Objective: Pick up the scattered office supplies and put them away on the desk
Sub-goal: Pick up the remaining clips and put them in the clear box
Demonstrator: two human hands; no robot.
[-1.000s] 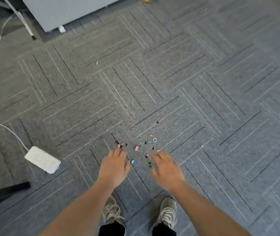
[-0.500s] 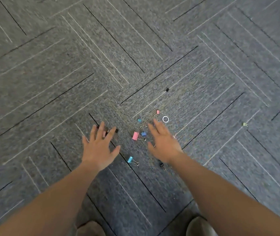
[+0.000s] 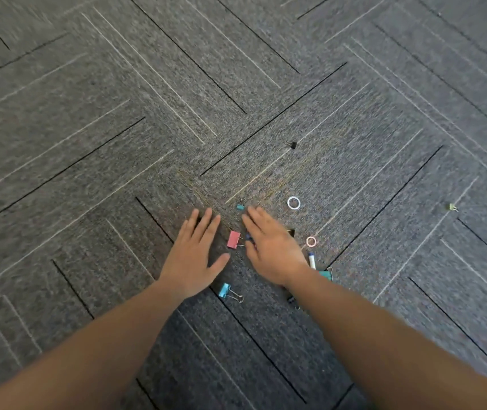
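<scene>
Reaching down with fingers straight and holding nothing, you had the pink binder clip (image 3: pixel 233 239) between your left hand (image 3: pixel 195 255) and right hand (image 3: pixel 272 250), at nine o'clock just beside the right fingers (image 3: pixel 255 216), body toward twelve.

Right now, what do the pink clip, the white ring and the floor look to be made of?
Pink clip: likely painted sheet metal, matte body, with thin shiny wire handles.
White ring: a thin hoop, rubber or plastic; too small to tell which.
Floor: carpet tiles, grey flecked woven pile, matte, with printed light and dark lines.
</scene>
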